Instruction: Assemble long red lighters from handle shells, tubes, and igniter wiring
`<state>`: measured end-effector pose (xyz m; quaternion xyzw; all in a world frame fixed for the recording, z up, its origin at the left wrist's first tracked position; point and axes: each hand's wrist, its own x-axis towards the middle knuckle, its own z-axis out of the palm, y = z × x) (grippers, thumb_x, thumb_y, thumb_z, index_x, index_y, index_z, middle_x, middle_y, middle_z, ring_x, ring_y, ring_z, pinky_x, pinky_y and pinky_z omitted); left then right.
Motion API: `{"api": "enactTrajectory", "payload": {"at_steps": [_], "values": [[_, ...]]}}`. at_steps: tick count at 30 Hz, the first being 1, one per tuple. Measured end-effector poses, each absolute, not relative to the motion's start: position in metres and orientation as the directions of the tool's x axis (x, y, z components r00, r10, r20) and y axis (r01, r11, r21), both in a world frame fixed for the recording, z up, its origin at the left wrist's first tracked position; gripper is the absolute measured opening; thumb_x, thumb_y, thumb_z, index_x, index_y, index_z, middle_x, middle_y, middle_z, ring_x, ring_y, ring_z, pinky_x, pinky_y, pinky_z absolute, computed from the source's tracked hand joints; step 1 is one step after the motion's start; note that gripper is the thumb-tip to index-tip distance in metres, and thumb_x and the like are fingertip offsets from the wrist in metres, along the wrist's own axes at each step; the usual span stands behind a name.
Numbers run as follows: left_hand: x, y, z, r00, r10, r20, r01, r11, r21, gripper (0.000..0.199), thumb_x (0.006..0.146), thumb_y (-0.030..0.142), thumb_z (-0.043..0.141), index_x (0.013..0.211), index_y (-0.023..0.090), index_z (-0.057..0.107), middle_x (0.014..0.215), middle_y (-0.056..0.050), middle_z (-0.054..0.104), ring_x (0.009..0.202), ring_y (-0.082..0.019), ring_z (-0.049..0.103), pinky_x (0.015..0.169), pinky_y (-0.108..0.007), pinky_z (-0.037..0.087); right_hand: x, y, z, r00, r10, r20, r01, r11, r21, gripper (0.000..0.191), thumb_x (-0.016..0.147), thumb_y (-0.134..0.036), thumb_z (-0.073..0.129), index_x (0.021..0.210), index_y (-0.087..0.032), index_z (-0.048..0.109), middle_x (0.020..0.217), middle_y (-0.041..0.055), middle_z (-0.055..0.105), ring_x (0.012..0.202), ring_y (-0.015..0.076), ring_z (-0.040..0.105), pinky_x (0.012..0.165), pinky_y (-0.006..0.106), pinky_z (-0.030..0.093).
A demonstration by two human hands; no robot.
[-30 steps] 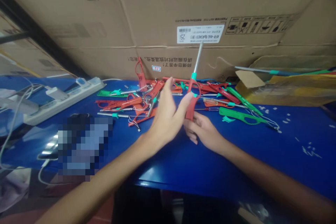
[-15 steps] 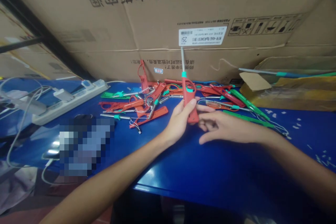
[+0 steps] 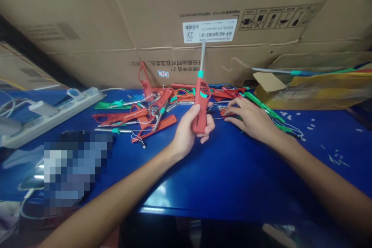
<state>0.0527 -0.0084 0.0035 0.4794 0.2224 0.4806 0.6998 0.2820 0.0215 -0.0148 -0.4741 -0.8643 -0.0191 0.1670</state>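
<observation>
Left hand [image 3: 186,133]: wrapped around a handle, thumb laid along it, fingertips seen past its right side.
Red lighter [image 3: 201,104]: gripped in that hand, held up over the middle of the bench [image 3: 209,186], almost upright; metal tube [image 3: 203,56] pointed up, teal collar [image 3: 200,74] seated at tube's base.
Right hand [image 3: 252,120]: half-curled, palm down, placed at the right end of the parts pile [image 3: 165,124]; fingertips set close to a thin metal rod [image 3: 217,118]; whether anything is pinched cannot be told.
Pile: red, orange and green shells, tubes and white wires strewn along the back edge, much of it left of the lighter.
Red shell [image 3: 147,83]: propped against the cardboard box [image 3: 110,31] at the back edge.
Box: stood behind the bench, print upside down; white label [image 3: 209,31] overlapped by tube tip in view.
Power strip [image 3: 58,114]: laid slantwise by the left edge, white plugs [image 3: 43,108] fitted.
Left front corner: partly masked by pixels, contents unclear.
Yellow carton [image 3: 316,95]: set at the right back corner, flap raised.
White scraps [image 3: 338,157]: scattered toward the right edge.
</observation>
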Motion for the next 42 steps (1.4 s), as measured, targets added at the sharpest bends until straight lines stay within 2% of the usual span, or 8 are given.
{"api": "enactTrajectory", "payload": {"at_steps": [4, 8, 10, 13, 15, 21, 25, 42], "values": [[0.047, -0.009, 0.012, 0.396, 0.894, 0.208, -0.496, 0.018, 0.868, 0.046, 0.095, 0.058, 0.045, 0.103, 0.016, 0.059, 0.053, 0.005, 0.042, 0.044, -0.011, 0.029, 0.04, -0.022, 0.03, 0.276, 0.02, -0.016, -0.474, 0.771, 0.426, 0.8, 0.579, -0.157, 0.018, 0.097, -0.032, 0.06, 0.096, -0.019, 0.072, 0.128, 0.0162, 0.064, 0.12, 0.0341, 0.058, 0.101, 0.056, 0.049], [0.042, -0.007, 0.02, 0.394, 0.896, 0.206, -0.508, 0.025, 0.861, 0.04, 0.091, 0.053, 0.049, 0.101, 0.016, 0.059, 0.058, 0.004, 0.042, 0.048, -0.011, 0.03, 0.041, -0.022, 0.032, 0.272, 0.014, -0.007, -0.31, 0.759, 0.573, 0.796, 0.536, -0.28, 0.013, 0.1, -0.028, 0.058, 0.104, -0.02, 0.067, 0.106, 0.0097, 0.075, 0.099, 0.0263, 0.071, 0.085, 0.043, 0.056], [0.039, -0.007, 0.024, 0.402, 0.892, 0.207, -0.507, 0.028, 0.862, 0.038, 0.089, 0.051, 0.051, 0.104, 0.017, 0.059, 0.064, 0.003, 0.044, 0.051, -0.011, 0.031, 0.042, -0.022, 0.033, 0.272, 0.007, 0.004, -0.217, 0.653, 0.725, 0.823, 0.522, -0.224, 0.012, 0.096, -0.026, 0.064, 0.106, -0.02, 0.066, 0.093, 0.0059, 0.077, 0.08, 0.021, 0.073, 0.07, 0.033, 0.056], [0.038, -0.007, 0.026, 0.356, 0.904, 0.236, -0.502, -0.028, 0.864, 0.035, 0.092, 0.052, 0.052, 0.105, 0.019, 0.056, 0.072, 0.002, 0.046, 0.053, -0.01, 0.032, 0.043, -0.022, 0.035, 0.267, -0.013, 0.026, -0.246, 0.34, 0.908, 0.804, 0.595, -0.005, 0.021, 0.085, -0.018, 0.075, 0.104, -0.02, 0.067, 0.086, 0.0051, 0.076, 0.072, 0.0174, 0.072, 0.063, 0.028, 0.053], [0.038, -0.007, 0.025, 0.309, 0.914, 0.263, -0.491, -0.083, 0.867, 0.035, 0.096, 0.054, 0.05, 0.103, 0.02, 0.055, 0.073, 0.003, 0.045, 0.052, -0.01, 0.031, 0.043, -0.022, 0.035, 0.259, -0.03, 0.036, -0.197, 0.279, 0.94, 0.753, 0.657, -0.037, 0.024, 0.079, -0.015, 0.08, 0.099, -0.021, 0.068, 0.082, 0.0038, 0.075, 0.067, 0.0152, 0.07, 0.058, 0.027, 0.051], [0.038, -0.007, 0.02, 0.277, 0.913, 0.299, -0.488, -0.135, 0.862, 0.032, 0.1, 0.053, 0.046, 0.099, 0.021, 0.05, 0.071, 0.005, 0.044, 0.05, -0.008, 0.031, 0.043, -0.021, 0.033, 0.238, -0.057, 0.031, -0.055, 0.486, 0.872, 0.539, 0.75, -0.384, 0.021, 0.079, -0.011, 0.074, 0.096, -0.024, 0.07, 0.075, 0.0005, 0.071, 0.065, 0.0186, 0.071, 0.056, 0.033, 0.056], [0.038, -0.006, 0.018, 0.291, 0.904, 0.312, -0.473, -0.148, 0.869, 0.031, 0.1, 0.051, 0.045, 0.088, 0.022, 0.042, 0.071, 0.005, 0.043, 0.049, -0.008, 0.033, 0.043, -0.021, 0.035, 0.234, -0.055, 0.022, -0.135, 0.474, 0.87, 0.481, 0.799, -0.361, 0.034, 0.077, -0.005, 0.073, 0.103, -0.025, 0.067, 0.079, -0.002, 0.07, 0.067, 0.0182, 0.072, 0.06, 0.035, 0.058], [0.037, -0.004, 0.02, 0.284, 0.911, 0.299, -0.488, -0.131, 0.863, 0.033, 0.098, 0.051, 0.045, 0.085, 0.022, 0.038, 0.071, 0.005, 0.043, 0.048, -0.007, 0.031, 0.042, -0.022, 0.032, 0.229, -0.052, 0.026, -0.158, 0.442, 0.883, 0.478, 0.817, -0.324, 0.031, 0.08, -0.006, 0.071, 0.103, -0.026, 0.065, 0.075, -0.0034, 0.067, 0.063, 0.0161, 0.07, 0.058, 0.032, 0.057]]}}
